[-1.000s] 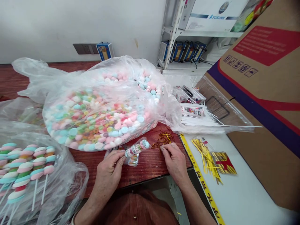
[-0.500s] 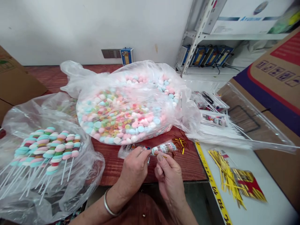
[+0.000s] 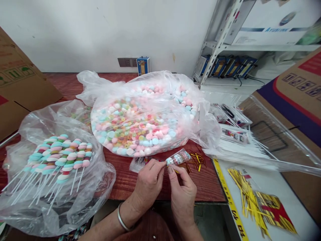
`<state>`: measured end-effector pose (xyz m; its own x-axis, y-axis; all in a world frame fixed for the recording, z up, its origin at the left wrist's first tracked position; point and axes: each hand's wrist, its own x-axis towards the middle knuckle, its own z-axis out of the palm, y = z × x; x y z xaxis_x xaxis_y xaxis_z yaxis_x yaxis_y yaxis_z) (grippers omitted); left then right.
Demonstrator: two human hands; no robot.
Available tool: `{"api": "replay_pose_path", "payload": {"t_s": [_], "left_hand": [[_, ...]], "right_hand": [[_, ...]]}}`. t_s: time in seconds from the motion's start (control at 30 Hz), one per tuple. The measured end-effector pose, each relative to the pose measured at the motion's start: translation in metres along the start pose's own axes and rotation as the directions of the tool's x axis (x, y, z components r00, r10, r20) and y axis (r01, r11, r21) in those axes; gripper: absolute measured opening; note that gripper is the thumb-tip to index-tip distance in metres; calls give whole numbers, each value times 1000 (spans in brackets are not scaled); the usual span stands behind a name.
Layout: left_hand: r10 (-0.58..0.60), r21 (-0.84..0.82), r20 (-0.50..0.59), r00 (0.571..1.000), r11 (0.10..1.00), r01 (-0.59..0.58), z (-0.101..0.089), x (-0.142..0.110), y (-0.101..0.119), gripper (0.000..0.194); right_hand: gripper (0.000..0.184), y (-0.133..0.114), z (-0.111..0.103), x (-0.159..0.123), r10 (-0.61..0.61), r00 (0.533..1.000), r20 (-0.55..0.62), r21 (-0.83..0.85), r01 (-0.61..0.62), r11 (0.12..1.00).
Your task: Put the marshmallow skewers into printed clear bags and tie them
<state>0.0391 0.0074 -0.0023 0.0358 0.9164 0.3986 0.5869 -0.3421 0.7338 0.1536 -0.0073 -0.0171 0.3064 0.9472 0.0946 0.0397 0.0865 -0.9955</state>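
Observation:
A clear-wrapped marshmallow candy skewer lies tilted just above my fingertips, its striped sweets pointing up and to the right. My left hand, with a silver bangle at the wrist, is closed in a pinch at the lower end of the wrapper. Beside it, my right hand pinches a gold twist tie against the wrapper's gathered neck; the fingertips of both hands nearly meet. Partly under my left hand is another clear packet. Loose gold twist ties are scattered on the red-brown table to the right.
A big clear bag of marshmallows and gummies fills the table's middle. Several bare candy skewers rest on plastic at the left. To the right are white sticks, a bundle of gold ties and a cardboard box.
The camera view has shifted, so the scene sits slightly further right. My hands have drawn closer together at the wrapper's neck, and the wrapped skewer is tilted more steeply.

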Motion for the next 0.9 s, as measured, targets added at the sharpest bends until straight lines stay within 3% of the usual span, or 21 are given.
{"api": "replay_pose_path", "payload": {"t_s": [0.07,0.1,0.13,0.2,0.27,0.3,0.4,0.47,0.53,0.6,0.63,0.67,0.7,0.77,0.83,0.9], "left_hand": [[-178,-166,22,984,970,180,1,4,2,16],[-289,-278,67,955,914,296,2,6,3,12],[-393,-403,133,910,817,412,2,7,4,9],[-523,-625,302,797,523,579,4,9,6,15],[-540,-741,436,720,239,628,7,10,8,24],[-532,-765,474,702,147,628,8,10,9,28],[-497,-770,534,684,48,636,10,9,12,31],[-481,-752,523,704,129,647,10,7,11,27],[-453,-687,416,789,413,599,10,3,8,20],[-318,-490,247,915,774,401,9,-2,3,17],[-216,-356,183,959,895,269,9,-5,0,19],[-120,-233,146,982,960,152,8,-7,-2,24],[-49,-145,128,991,987,68,8,-8,-3,27],[-13,-81,126,992,996,24,8,-9,-4,27],[-105,-172,143,984,977,130,7,-7,-2,24],[-262,-373,220,940,867,329,8,-4,1,25]], "right_hand": [[16,-3,-1,0,-61,998,-24,-82,59,995],[17,-5,-1,1,-64,998,-24,-99,62,993],[18,-6,0,1,-53,999,-15,-101,51,994],[21,-7,1,2,-7,1000,22,-79,9,997],[22,-5,2,2,30,998,47,-52,-28,998],[21,-4,2,3,42,998,46,-38,-41,998],[20,-2,-1,6,77,996,52,-21,-76,997],[21,-2,-4,8,75,993,94,-91,-67,994],[22,-4,-9,9,34,992,122,-217,-6,976],[27,-6,-12,9,-31,993,117,-314,67,947],[26,-7,-13,9,-62,991,115,-338,98,936],[25,-8,-14,8,-90,989,118,-347,126,929],[24,-8,-14,8,-109,986,127,-341,147,928],[23,-8,-13,7,-103,983,153,-281,144,949],[23,-7,-10,6,-35,981,193,-161,67,985],[24,-6,-8,7,44,971,235,-46,-34,998]]}}
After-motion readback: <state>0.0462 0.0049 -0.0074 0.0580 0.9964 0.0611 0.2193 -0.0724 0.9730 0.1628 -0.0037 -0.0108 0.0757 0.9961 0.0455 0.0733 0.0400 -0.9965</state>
